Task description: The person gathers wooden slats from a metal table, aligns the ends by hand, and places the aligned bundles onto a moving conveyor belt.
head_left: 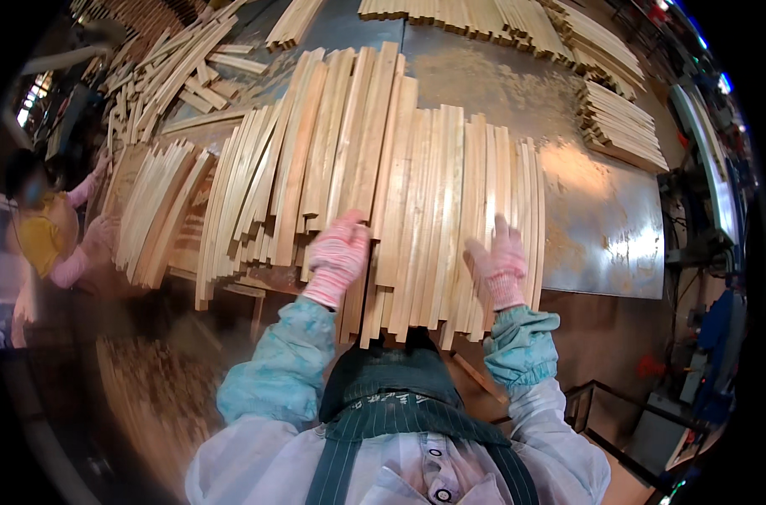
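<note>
Wooden slats (417, 210) lie fanned on the metal surface (602, 219), near ends overhanging its near edge. Head view: left hand (339, 252) and right hand (499, 265), both gloved, rest flat with fingers spread on the slat ends, gripping nothing. Step looks like squaring the batch; next move needs even pressure from both sides. Another person (50, 231) works left of the slats.

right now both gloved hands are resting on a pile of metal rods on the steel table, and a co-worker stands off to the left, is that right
Not quite: they are wooden slats, not metal rods. The head view shows the left hand and the right hand, both gloved, resting on pale flat wood strips fanned across the steel table. A co-worker is indeed off to the left.
</note>
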`<act>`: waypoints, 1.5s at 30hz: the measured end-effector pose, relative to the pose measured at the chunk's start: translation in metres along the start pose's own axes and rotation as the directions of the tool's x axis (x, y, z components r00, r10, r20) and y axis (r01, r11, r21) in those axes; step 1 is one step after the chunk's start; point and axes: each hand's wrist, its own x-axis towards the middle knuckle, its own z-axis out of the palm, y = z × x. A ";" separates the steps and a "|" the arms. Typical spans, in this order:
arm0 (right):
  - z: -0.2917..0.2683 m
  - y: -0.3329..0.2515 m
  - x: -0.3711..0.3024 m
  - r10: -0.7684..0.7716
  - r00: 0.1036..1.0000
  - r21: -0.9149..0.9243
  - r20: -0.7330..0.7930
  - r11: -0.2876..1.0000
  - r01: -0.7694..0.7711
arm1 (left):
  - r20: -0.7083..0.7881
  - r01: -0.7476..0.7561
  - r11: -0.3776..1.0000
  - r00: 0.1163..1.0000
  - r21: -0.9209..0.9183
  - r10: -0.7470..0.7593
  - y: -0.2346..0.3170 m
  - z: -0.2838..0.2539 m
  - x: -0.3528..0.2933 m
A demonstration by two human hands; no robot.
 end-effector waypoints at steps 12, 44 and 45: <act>0.074 -0.219 0.090 -0.172 0.966 0.191 0.194 0.972 0.135 | 0.098 0.072 0.850 0.985 0.523 -0.143 -0.025 0.009 0.014; 0.004 -0.043 0.022 -0.180 0.980 0.502 -0.081 0.842 0.196 | 0.390 -0.265 0.755 0.921 0.600 0.013 -0.036 -0.030 0.059; 0.009 -0.066 0.026 -0.229 0.972 0.534 -0.061 0.815 0.225 | 0.385 -0.221 0.781 0.922 0.584 -0.028 -0.038 -0.032 0.061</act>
